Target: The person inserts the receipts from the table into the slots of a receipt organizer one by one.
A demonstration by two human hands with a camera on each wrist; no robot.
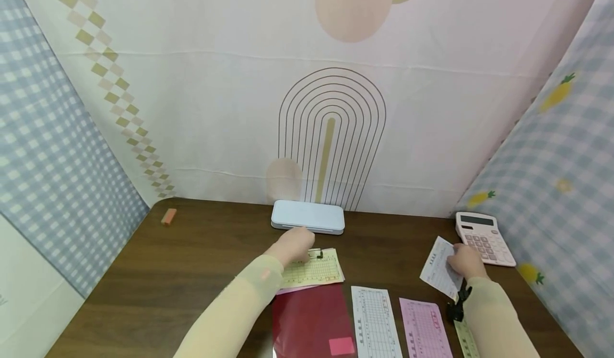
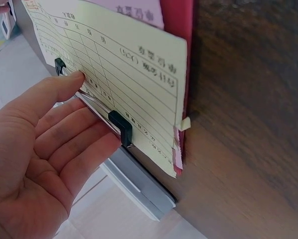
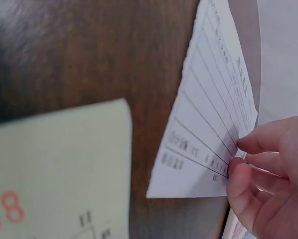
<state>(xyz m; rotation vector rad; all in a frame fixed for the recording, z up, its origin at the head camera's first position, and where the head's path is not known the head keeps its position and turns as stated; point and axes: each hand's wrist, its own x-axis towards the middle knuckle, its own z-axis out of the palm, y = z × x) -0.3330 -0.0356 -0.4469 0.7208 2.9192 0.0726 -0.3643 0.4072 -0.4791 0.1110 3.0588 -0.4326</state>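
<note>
My left hand (image 1: pixel 293 243) is at the far edge of a stack of yellow printed forms (image 1: pixel 316 268). In the left wrist view its thumb lies on top and the fingers underneath, pinching the stack's edge. Black clips (image 2: pixel 120 128) sit along that edge, with a metal wire by the thumb. Pink paper (image 2: pixel 134 11) shows beneath the yellow sheets, over a red folder (image 1: pixel 309 320). At the right, my right hand (image 1: pixel 467 262) pinches one edge of a white printed slip (image 1: pixel 440 268) between thumb and fingers. The slip tilts above the table in the right wrist view.
A white form (image 1: pixel 376 320), a pink form (image 1: pixel 424 328) and a yellow-green form (image 1: pixel 466 339) lie in a row right of the folder. A calculator (image 1: pixel 484 239) stands beside the right hand. At the back are a pale flat case (image 1: pixel 308 215) and a small orange-brown block (image 1: pixel 169 217).
</note>
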